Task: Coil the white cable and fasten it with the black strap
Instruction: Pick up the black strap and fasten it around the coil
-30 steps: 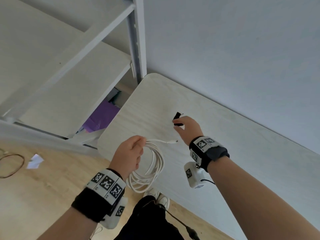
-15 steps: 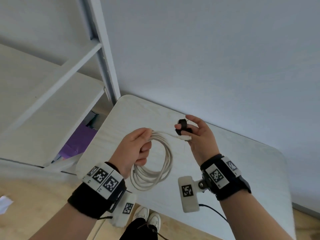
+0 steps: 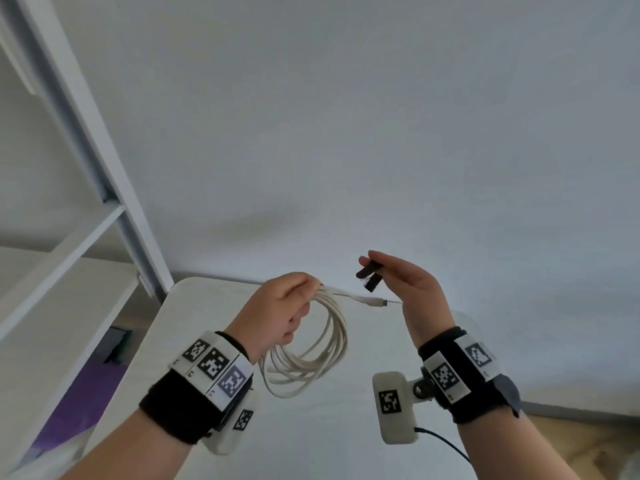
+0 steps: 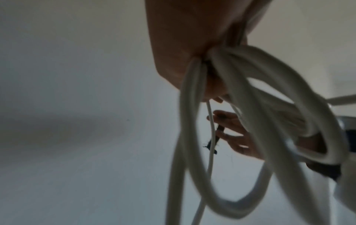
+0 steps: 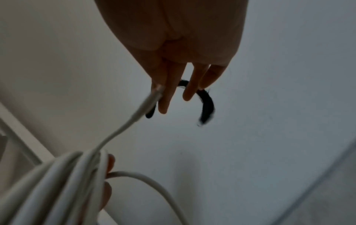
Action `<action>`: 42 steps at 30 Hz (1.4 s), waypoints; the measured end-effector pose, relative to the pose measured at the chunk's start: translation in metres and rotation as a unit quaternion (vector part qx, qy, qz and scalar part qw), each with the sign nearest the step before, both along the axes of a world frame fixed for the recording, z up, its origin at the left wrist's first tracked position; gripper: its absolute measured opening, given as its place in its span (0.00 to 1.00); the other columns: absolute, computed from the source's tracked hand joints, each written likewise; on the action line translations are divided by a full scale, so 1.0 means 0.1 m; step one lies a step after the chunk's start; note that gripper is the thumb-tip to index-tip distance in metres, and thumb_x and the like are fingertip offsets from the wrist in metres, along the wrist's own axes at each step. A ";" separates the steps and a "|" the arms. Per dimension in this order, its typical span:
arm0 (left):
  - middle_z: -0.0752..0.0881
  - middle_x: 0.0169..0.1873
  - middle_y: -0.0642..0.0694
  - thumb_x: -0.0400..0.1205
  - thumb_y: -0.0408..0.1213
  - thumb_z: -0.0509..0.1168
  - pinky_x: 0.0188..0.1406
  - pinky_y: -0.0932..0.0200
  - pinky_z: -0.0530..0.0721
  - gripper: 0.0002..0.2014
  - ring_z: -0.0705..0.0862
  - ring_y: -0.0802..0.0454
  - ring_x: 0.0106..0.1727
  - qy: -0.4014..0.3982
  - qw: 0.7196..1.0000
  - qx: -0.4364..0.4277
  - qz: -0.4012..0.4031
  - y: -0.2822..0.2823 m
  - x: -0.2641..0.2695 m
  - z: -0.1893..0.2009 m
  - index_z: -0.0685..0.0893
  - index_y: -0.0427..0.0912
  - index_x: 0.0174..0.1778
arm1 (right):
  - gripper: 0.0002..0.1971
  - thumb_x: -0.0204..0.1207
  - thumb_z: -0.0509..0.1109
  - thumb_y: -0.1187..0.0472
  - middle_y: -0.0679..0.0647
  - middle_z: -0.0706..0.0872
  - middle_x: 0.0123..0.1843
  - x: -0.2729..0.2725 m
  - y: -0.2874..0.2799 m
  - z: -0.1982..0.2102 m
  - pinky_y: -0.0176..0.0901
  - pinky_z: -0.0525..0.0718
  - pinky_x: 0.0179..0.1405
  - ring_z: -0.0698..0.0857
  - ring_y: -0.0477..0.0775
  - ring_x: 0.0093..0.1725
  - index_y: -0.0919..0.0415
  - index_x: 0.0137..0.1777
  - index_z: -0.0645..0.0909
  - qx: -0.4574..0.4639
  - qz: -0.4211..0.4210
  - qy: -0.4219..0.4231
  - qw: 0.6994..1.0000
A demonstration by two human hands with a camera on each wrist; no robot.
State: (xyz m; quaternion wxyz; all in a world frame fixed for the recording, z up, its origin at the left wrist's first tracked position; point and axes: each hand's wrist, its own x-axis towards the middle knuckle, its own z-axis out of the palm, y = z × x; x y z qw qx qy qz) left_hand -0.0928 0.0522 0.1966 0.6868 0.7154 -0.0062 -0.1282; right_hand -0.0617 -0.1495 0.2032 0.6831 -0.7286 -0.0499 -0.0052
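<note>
Already gathered into several loops, white cable (image 3: pixel 313 344) hanging in the air above the pale tabletop (image 3: pixel 332 441), not touching it. Top of the coil bunched inside the left hand (image 3: pixel 277 310), fingers curled around the strands in a closed grip. One free end with its connector (image 3: pixel 375 302) sticking out rightward, reaching the right hand (image 3: pixel 407 289) and seemingly tucked against its lower fingers, though blurred in the right wrist view. Black strap (image 3: pixel 369 276) raised just above that end, pinched between thumb and fingertips of the right hand, bent into a curve with one frayed tip dangling. Beyond, plain white wall (image 3: pixel 346 116); off to the left, white shelf frame (image 3: pixel 86 140).
</note>
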 end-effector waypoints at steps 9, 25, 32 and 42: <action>0.66 0.18 0.57 0.85 0.42 0.57 0.16 0.64 0.57 0.11 0.58 0.57 0.18 -0.099 0.989 0.050 -0.100 -0.40 0.08 0.39 0.84 0.47 0.51 | 0.13 0.71 0.67 0.74 0.45 0.90 0.32 -0.05 -0.17 0.57 0.28 0.83 0.31 0.87 0.47 0.31 0.55 0.41 0.87 -0.117 -0.095 -0.138 0.979; 0.70 0.26 0.49 0.84 0.43 0.60 0.19 0.62 0.62 0.26 0.63 0.57 0.21 -0.134 0.979 0.056 -0.144 -0.43 0.08 0.48 0.60 0.69 0.75 | 0.04 0.69 0.74 0.54 0.36 0.81 0.25 -0.02 -0.19 0.72 0.26 0.67 0.29 0.76 0.36 0.24 0.52 0.37 0.85 -0.341 -0.008 -0.067 0.938; 0.71 0.24 0.51 0.83 0.42 0.61 0.16 0.65 0.61 0.17 0.63 0.59 0.18 -0.090 0.984 0.044 -0.146 -0.45 0.08 0.49 0.71 0.60 0.68 | 0.02 0.67 0.76 0.62 0.50 0.91 0.36 -0.07 -0.10 0.78 0.38 0.86 0.43 0.89 0.47 0.38 0.56 0.38 0.87 -0.271 0.049 -0.065 0.959; 0.71 0.23 0.47 0.84 0.41 0.59 0.13 0.66 0.57 0.10 0.60 0.59 0.15 -0.082 0.986 0.057 -0.135 -0.42 0.10 0.53 0.78 0.38 0.44 | 0.13 0.65 0.77 0.59 0.46 0.86 0.45 -0.17 -0.14 0.77 0.37 0.84 0.43 0.85 0.46 0.42 0.51 0.47 0.78 -0.232 0.000 -0.097 0.968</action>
